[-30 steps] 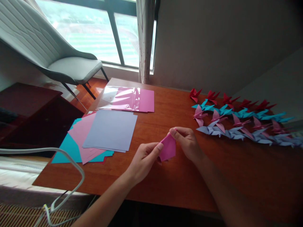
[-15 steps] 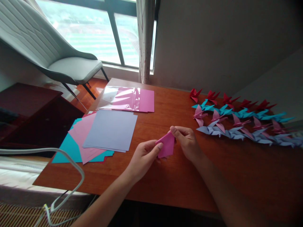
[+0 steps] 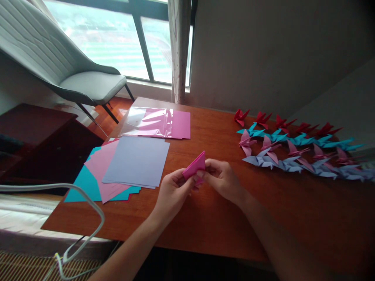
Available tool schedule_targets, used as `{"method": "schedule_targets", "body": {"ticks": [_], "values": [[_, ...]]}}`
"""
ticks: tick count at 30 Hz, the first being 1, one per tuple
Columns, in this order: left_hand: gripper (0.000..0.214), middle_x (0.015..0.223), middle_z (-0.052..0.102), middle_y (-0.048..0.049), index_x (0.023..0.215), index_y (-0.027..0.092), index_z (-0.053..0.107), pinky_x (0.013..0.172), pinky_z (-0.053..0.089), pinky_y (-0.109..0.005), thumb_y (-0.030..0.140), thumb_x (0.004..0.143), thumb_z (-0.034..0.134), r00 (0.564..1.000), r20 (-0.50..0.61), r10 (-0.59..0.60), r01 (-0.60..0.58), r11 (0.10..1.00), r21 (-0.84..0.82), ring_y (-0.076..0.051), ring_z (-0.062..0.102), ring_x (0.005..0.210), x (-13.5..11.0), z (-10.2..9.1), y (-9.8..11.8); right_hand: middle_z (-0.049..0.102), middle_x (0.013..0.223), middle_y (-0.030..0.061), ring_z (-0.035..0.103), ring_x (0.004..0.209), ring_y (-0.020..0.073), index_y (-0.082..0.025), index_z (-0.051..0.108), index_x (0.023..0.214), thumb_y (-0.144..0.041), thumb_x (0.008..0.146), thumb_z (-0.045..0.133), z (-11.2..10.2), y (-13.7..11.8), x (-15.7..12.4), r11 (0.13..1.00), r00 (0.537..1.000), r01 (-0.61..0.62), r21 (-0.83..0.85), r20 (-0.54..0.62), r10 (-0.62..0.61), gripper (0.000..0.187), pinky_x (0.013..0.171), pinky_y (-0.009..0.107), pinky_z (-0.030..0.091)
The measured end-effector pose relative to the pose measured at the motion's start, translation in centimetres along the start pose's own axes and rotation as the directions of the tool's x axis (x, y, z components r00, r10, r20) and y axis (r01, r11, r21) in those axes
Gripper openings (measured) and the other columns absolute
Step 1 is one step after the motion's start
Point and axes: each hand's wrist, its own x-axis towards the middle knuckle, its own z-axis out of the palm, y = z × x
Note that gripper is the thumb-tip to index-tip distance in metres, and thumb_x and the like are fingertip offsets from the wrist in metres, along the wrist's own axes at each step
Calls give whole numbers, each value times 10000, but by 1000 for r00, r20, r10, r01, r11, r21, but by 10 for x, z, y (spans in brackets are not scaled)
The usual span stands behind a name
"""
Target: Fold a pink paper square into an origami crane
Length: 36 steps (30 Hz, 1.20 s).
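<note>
Above the near half of a reddish-brown wooden table (image 3: pixel 211 128), a small piece of folded magenta paper (image 3: pixel 195 166) is held off the surface between two bare hands. Its long upper edge runs obliquely, rising from the left hand (image 3: pixel 171 193) toward a pointed corner at upper right; this corner stands free, beyond both thumbs. The left hand pinches the lower left of the piece, its thumb on the near face and its fingers largely behind. The right hand (image 3: pixel 224 179) grips from the right, its thumb pressed to the lower part close to the left thumb tip. Both hands touch the paper, so neither is clearly nearer. Along the raised edge several layers appear stacked; the faces look matte, flat and sharply creased.

To the left lie loose sheets, smooth and straight-edged: lavender sheets (image 3: pixel 137 162) uppermost, overlapping pale pink sheets (image 3: pixel 101 168), with turquoise sheets (image 3: pixel 80 189) beneath. Behind them, a glossy, wrinkled transparent sleeve (image 3: pixel 152 123) partly covers flat magenta sheets (image 3: pixel 181 125). To the right, angular paper birds form four rows by colour: red birds (image 3: pixel 240 118) farthest, then turquoise birds (image 3: pixel 278 136), pink birds (image 3: pixel 246 144) and lavender birds (image 3: pixel 288 166), with pointed wings.
</note>
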Motion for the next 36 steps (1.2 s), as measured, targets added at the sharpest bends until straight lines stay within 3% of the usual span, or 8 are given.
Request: {"method": "schedule_targets", "body": {"ticks": [6,13,21,27,32,36], "values": [[225,661,732,-34,864,132,720,499,443,-180,356,871,695,1000,12,-25,24,997,69,-117,636,564,-1,-1,-1,652,788,9,592,724,161,-214,704,902,-411,891,687,-3,0,0,1000,995,22,-18,-93,-23,198,666,284,474],[220,704,733,-38,868,138,719,516,456,-196,358,854,715,1000,-23,-10,11,998,69,-136,655,612,0,-2,-1,608,727,-11,521,640,120,-190,684,884,-426,892,682,1,0,0,1000,1000,-16,-4,-3,16,236,586,246,421],[269,665,718,-36,812,141,688,511,438,-197,405,842,730,998,41,-48,46,998,52,-131,643,578,-1,-1,-1,569,708,-9,491,623,125,-190,675,850,-456,909,643,-5,-4,-1,997,997,-54,-60,-55,51,274,565,254,397],[315,699,722,-50,873,130,686,529,447,-203,444,867,700,978,191,-87,81,996,39,-136,644,596,-3,-2,3,487,633,-36,420,576,108,-185,607,723,-465,890,669,-5,-5,-1,999,988,-49,-19,-150,46,332,520,250,323],[345,674,637,-10,825,128,697,519,412,-193,468,879,678,997,82,-10,4,997,74,-103,538,575,-3,-4,2,572,706,-18,482,611,117,-186,655,778,-486,845,718,-4,-7,-1,992,993,-107,61,49,104,314,550,249,378],[377,622,610,-7,777,127,690,497,374,-193,487,886,662,997,81,-18,10,995,104,-97,491,544,-2,-5,-2,589,716,-13,496,628,124,-193,658,784,-495,869,681,-3,-7,0,996,996,-84,36,-11,85,315,568,252,388]]}}
